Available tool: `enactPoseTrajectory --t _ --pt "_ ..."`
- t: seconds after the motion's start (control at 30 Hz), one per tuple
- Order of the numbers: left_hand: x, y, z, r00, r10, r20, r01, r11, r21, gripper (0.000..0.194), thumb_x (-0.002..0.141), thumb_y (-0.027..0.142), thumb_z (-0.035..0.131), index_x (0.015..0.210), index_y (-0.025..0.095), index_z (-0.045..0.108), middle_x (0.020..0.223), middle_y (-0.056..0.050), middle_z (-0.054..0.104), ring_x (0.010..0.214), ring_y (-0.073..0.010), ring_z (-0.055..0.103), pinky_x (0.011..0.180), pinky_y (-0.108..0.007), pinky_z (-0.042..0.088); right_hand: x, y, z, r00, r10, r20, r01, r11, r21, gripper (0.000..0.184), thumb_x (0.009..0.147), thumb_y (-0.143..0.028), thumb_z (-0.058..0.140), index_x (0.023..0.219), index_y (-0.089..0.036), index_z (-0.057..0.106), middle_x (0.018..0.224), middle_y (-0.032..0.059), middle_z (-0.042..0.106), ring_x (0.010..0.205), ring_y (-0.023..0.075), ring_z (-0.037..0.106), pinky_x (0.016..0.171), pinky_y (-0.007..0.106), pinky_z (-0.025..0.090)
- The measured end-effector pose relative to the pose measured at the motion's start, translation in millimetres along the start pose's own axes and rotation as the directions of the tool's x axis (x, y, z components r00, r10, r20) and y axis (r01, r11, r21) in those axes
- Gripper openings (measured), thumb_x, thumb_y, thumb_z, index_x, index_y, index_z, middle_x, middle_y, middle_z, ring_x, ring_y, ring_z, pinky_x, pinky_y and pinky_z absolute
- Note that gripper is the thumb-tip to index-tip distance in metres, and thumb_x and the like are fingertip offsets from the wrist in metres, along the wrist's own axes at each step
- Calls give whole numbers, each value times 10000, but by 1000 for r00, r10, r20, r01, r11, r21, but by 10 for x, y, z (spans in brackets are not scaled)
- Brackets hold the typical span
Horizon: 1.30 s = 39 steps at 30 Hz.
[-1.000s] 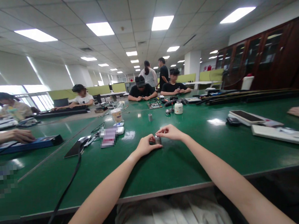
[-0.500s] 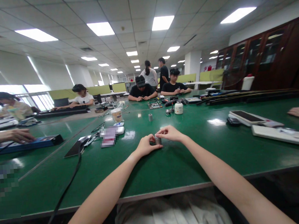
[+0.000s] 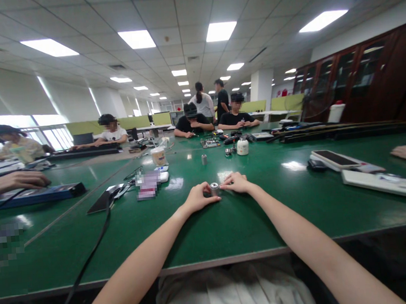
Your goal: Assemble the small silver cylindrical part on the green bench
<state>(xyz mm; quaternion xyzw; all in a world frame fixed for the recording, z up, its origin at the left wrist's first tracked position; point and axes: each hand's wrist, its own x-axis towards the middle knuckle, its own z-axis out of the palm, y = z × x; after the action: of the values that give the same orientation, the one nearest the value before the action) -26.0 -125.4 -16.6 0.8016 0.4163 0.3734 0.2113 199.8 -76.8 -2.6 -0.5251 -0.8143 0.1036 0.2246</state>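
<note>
A small grey metal cylinder (image 3: 215, 189) stands upright on the green table (image 3: 223, 230), its round top showing dark openings. My left hand (image 3: 200, 197) is closed around its left side, thumb in front and fingers behind. Just to the right of the cylinder, my right hand (image 3: 236, 183) has its thumb and fingertips pinched together close to the rim. Whether the pinch holds anything small, or touches the cylinder, cannot be made out. Farther back on the table stands a second, similar grey cylinder (image 3: 204, 159).
Left of my hands lie a pixelated item (image 3: 150, 184), a dark flat device (image 3: 101, 201) with a black cable, and a paper cup (image 3: 159, 156). A white bottle (image 3: 242, 146) stands beyond. On the right are a phone-like device (image 3: 335, 159) and co-workers' hands at both sides.
My right hand has drawn back from the cylinder's top to its right side, uncovering the top. My left hand keeps its grip. A person across the table has raised a hand toward the head.
</note>
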Motion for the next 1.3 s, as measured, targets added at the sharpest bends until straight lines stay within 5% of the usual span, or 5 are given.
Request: enactPoseTrajectory --t 0.17,0.4,0.63,0.93,1.3 --pt "3 0 -1 1000 -2 6 2 1000 -4 454 612 548 762 817 196 561 841 -31 705 833 -215 678 741 -304 519 -6 49 42 999 13 29 -12 999 -47 348 728 -611 667 1012 -416 724 1334 43 534 1251 340 360 1024 519 256" --pt "0 -13 -1 1000 -5 3 5 1000 -6 464 608 555 762 825 195 567 839 -34 706 824 -212 674 747 -307 519 7 -27 -19 992 28 -125 -21 998 58 248 742 -529 700 910 -359 764 1226 44 623 1219 308 432 1044 496 294" --pt "11 -47 5 1000 9 -3 -9 1000 -5 483 603 567 762 845 188 587 850 -43 707 825 -211 670 749 -307 520 58 -268 -149 943 -290 -162 329 881 341 318 844 -466 602 998 -232 753 1061 95 700 1073 234 591 950 371 435" --pt "29 -97 18 1000 23 5 -23 999 25 530 607 568 761 926 169 621 871 -57 704 822 -211 663 748 -310 518 -103 -563 -170 911 -304 -278 318 948 4 151 802 -426 686 868 -320 772 1070 46 682 1093 255 487 955 452 339" --pt "22 -78 6 999 32 7 -32 999 6 506 613 563 759 897 175 601 863 -51 707 807 -207 669 734 -304 518 -72 -466 -162 957 -265 -119 277 956 93 307 843 -531 577 902 -301 771 955 8 748 937 229 650 862 336 451"
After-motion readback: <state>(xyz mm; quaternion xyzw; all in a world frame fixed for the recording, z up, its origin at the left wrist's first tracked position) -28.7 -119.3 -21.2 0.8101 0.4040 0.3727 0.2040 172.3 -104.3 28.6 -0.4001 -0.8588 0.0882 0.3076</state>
